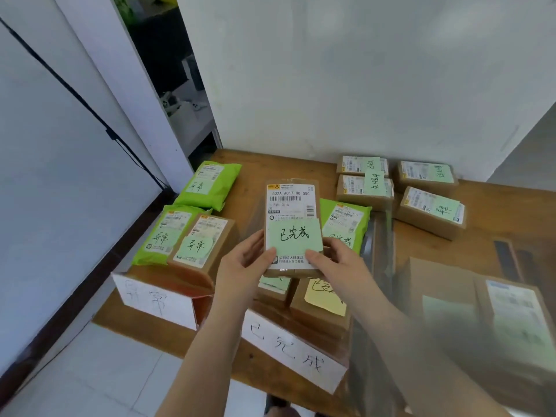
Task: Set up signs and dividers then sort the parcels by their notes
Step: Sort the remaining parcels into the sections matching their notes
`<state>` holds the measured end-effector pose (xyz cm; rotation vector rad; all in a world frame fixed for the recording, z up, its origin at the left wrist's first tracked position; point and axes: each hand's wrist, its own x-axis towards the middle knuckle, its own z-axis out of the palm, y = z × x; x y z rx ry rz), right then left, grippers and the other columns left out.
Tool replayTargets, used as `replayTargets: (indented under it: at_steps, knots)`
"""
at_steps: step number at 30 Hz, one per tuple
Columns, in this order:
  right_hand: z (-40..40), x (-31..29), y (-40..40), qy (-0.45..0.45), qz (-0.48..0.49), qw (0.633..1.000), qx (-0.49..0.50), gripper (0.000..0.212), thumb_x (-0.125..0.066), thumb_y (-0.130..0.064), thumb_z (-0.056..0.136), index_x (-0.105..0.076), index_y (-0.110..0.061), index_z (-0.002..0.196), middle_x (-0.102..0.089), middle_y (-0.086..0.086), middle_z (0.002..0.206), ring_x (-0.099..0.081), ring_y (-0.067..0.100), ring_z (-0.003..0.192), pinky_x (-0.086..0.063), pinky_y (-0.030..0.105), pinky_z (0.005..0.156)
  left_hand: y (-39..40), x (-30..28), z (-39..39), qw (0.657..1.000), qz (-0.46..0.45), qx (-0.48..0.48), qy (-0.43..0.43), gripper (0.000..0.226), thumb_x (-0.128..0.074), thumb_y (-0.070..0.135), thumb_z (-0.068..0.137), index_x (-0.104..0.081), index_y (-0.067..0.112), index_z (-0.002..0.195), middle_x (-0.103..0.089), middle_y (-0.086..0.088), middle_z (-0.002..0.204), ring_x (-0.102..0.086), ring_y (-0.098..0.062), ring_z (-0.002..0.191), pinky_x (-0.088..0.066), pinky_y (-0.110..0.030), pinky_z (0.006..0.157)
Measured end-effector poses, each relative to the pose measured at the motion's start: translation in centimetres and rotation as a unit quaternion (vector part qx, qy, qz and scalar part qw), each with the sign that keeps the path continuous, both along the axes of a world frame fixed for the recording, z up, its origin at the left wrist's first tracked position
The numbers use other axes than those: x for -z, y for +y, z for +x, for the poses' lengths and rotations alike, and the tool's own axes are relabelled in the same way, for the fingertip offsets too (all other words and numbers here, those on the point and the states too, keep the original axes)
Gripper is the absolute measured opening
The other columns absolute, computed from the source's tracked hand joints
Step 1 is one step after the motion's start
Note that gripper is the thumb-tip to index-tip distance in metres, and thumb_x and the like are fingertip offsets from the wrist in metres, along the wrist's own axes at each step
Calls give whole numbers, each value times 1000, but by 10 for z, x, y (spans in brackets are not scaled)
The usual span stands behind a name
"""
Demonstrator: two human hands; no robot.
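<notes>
We reach both bare forearms forward and up from the lower edge of view. Our left hand and right hand face each other at the same height, fingers curled inward, thumbs on top, clamped in a grip.

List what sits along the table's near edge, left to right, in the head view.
White sign reading 异常 → white sign reading 已完成 → clear divider → blurred brown box with a pale green note.

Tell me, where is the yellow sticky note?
The yellow note sits low in the middle of the head view, on a brown box under the right hand, just behind the white sign.
</notes>
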<state>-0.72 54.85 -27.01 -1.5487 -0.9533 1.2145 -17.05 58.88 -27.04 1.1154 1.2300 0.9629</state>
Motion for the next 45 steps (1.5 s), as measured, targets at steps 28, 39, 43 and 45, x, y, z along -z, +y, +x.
replayTargets:
  at_steps: [28, 39, 43, 45]
  knots:
    - [30, 112, 193, -290, -259, 921, 20, 30, -67, -29, 83, -66, -8, 106, -68, 9, 110, -61, 24, 98, -37, 23, 65, 200, 122, 76, 944, -39, 180, 276, 37, -45, -1, 91, -57, 14, 123, -63, -6, 122, -51, -7, 87, -38, -3, 44]
    - [30, 69, 164, -407, -200, 891, -18, 35, -52, -26, 90, -52, -5, 118, -59, 14, 118, -55, 30, 108, -41, 32, 76, 179, 73, 77, 928, 65, 215, 298, 33, -55, 10, 89, -51, 14, 122, -57, -7, 128, -57, -12, 102, -49, -11, 70]
    - [57, 25, 130, -495, -127, 859, -12, 38, -45, -22, 93, -45, -14, 129, -55, 10, 127, -54, 29, 113, -45, 37, 82, 156, 33, 94, 879, 179, 229, 377, 49, -53, 19, 91, -40, 10, 137, -43, -10, 142, -39, -25, 129, -33, -32, 100]
    - [75, 5, 107, -549, -92, 830, -13, 41, -43, -21, 94, -42, -17, 134, -50, 7, 132, -49, 28, 118, -44, 39, 88, 139, 12, 108, 839, 244, 251, 416, 53, -52, 23, 91, -36, 11, 140, -39, -10, 145, -35, -27, 132, -31, -37, 103]
